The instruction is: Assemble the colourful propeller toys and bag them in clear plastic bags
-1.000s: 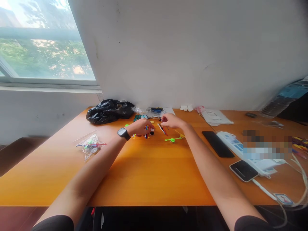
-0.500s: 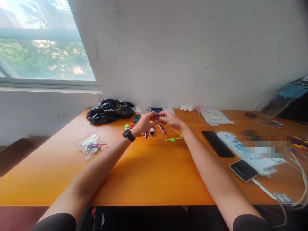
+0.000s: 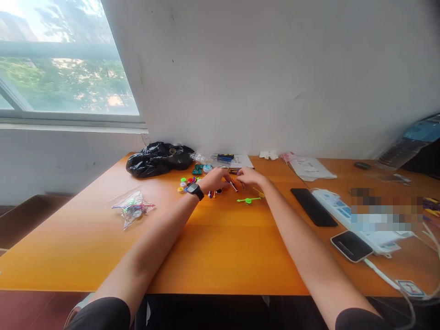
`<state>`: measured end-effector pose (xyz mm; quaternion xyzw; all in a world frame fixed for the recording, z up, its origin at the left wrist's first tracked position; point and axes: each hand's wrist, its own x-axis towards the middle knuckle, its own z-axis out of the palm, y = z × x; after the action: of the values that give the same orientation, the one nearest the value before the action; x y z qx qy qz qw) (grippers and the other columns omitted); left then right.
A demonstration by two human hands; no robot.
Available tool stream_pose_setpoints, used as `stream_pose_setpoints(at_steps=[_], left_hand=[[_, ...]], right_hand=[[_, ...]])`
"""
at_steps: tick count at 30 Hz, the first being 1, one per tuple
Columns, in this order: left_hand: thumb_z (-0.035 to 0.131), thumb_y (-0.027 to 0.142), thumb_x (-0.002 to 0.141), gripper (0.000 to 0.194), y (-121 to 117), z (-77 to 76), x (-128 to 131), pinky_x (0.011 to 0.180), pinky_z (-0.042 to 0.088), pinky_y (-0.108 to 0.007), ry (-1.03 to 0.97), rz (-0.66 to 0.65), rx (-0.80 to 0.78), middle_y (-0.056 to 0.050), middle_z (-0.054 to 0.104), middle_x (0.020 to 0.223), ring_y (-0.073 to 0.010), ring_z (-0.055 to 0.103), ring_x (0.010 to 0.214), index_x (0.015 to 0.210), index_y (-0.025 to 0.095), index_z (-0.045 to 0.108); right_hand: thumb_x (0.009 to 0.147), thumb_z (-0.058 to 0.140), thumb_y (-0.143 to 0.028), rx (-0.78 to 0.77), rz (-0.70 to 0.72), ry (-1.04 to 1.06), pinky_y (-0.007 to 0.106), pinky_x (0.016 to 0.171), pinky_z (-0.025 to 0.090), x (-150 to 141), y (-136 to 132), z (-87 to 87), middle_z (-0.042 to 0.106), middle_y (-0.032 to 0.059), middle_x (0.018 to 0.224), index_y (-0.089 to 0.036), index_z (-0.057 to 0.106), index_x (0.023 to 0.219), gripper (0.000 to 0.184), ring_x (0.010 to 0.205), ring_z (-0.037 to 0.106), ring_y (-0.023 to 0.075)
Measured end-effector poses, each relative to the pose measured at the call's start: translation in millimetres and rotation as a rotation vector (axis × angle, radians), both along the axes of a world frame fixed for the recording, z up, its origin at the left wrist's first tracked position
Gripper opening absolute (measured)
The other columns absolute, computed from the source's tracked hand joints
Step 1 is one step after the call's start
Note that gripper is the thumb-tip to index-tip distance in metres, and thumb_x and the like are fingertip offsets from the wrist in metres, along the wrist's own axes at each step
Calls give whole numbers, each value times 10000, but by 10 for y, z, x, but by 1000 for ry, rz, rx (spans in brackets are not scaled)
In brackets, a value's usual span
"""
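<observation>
Over a spread of small coloured plastic pieces, my left hand [image 3: 215, 180] reaches down with its fingers bent. Its fingertips are largely hidden, so whether they grip a piece I cannot tell. My right hand [image 3: 250, 176] is closed in a pinch on a thin dark blue plastic stick [image 3: 242, 184] that points downward. Between the hands lies a red, white and black stick piece [image 3: 233, 185]. Nearer to me, below the right hand, is a green arrow-shaped piece [image 3: 248, 200] with a round middle. Round caps [image 3: 183, 184] in several colours sit left of my left hand.
A black plastic bag [image 3: 158, 160] lies at the back left, and a clear bag of parts [image 3: 133, 208] in front of it. To the right are a black phone-like slab [image 3: 313, 207], a white power strip [image 3: 330, 205], another device [image 3: 351, 246] and cables. Behind stands the wall [image 3: 240, 82].
My hands were together on a small piece and are now apart. The left has lowered toward the loose pieces; the right has moved right with the stick. The view has shifted slightly.
</observation>
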<state>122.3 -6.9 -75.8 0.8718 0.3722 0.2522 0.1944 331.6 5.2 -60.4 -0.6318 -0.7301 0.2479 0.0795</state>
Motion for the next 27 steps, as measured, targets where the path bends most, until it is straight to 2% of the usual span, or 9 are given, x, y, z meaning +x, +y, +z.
stream_pose_setpoints(at_steps=[3, 6, 8, 11, 13, 16, 19, 23, 27], left_hand=[[790, 271, 815, 139, -53, 38, -35, 672, 575, -278, 35, 19, 15, -77, 774, 840, -220, 737, 720, 918, 179, 810], [769, 243, 821, 179, -58, 83, -62, 699, 581, -264, 62, 11, 11, -70, 791, 905, -218, 754, 763, 987, 194, 817], [747, 235, 834, 169, -61, 92, -70, 697, 578, -256, 79, 1, -6, -61, 788, 868, -211, 754, 746, 981, 196, 821], [717, 237, 855, 134, -77, 77, -75, 678, 573, -248, 83, 1, -26, -52, 774, 798, -196, 742, 688, 927, 190, 820], [705, 235, 861, 135, -84, 63, -82, 671, 570, -245, 75, 0, -32, -49, 768, 774, -187, 733, 656, 918, 184, 817], [714, 241, 853, 153, -69, 53, -102, 687, 573, -241, 64, -7, -27, -47, 767, 774, -187, 737, 665, 951, 179, 814], [730, 254, 843, 215, -36, 41, -124, 718, 584, -252, 33, -12, -16, -41, 778, 826, -198, 752, 717, 1036, 201, 809], [741, 282, 847, 195, -17, -14, -153, 687, 590, -267, -3, -7, -63, -37, 765, 802, -197, 739, 670, 1018, 211, 804], [717, 283, 874, 148, 7, -85, -168, 613, 574, -271, -29, -26, -127, -27, 735, 712, -183, 697, 567, 969, 208, 802]], right_hand=[[870, 678, -261, -5, 25, -69, 267, 607, 404, 73, 8, 67, 734, 69, 821, -169, 674, 839, 98, 736, 640, 198], [807, 755, -251, -32, 78, -122, 267, 656, 428, 197, -19, 216, 773, 78, 945, -174, 725, 880, 110, 848, 679, 223], [755, 813, -267, -92, 191, -145, 262, 704, 445, 264, -62, 322, 785, 62, 976, -187, 758, 879, 158, 922, 697, 234], [653, 909, -375, -233, 429, -168, 257, 739, 453, 255, -144, 422, 790, 31, 1013, -218, 788, 939, 348, 978, 702, 237], [557, 961, -441, -309, 493, -220, 265, 707, 439, 178, -191, 435, 783, 27, 983, -214, 781, 933, 474, 942, 696, 238], [471, 993, -483, -360, 466, -325, 281, 667, 412, 48, -230, 410, 760, 29, 892, -199, 756, 861, 538, 882, 679, 239], [475, 996, -481, -376, 437, -354, 292, 667, 407, -12, -236, 382, 737, 19, 835, -204, 745, 839, 522, 841, 665, 231], [527, 982, -453, -373, 418, -334, 295, 640, 396, 1, -233, 373, 695, 14, 747, -198, 720, 791, 451, 747, 635, 208], [654, 912, -392, -346, 418, -159, 274, 624, 404, 55, -229, 393, 718, 30, 790, -192, 679, 807, 343, 737, 648, 192]])
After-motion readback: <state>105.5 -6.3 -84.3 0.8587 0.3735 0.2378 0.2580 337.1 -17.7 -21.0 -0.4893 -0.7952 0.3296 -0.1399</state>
